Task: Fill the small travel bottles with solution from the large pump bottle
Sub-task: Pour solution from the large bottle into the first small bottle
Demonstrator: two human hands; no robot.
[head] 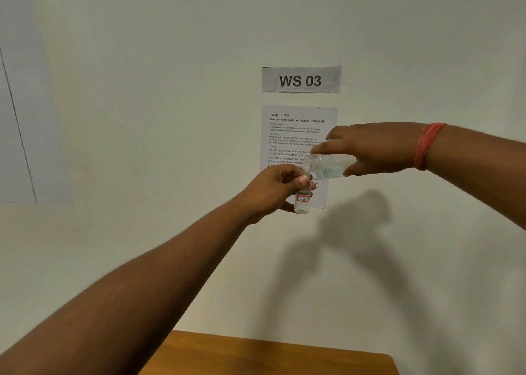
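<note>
A pale wall (142,90) fills most of the frame, with the corner of a brown wooden table (270,354) at the bottom centre. Right of centre, a "WS 03" sign (301,79) is taped above a printed task sheet (293,135), and the arms' shadows fall on the wall at lower right. In front of the sheet, the left hand (274,189) curls its fingers around a small clear travel bottle (301,201), held upright, with a label reading "78" and some clear liquid in its lower part. The right hand (378,150), with a red thread band (427,147) at the wrist, grips a larger clear bottle (327,165) tipped nearly horizontal, its open threaded neck just above the small bottle's mouth, bluish liquid pooled inside.
</note>
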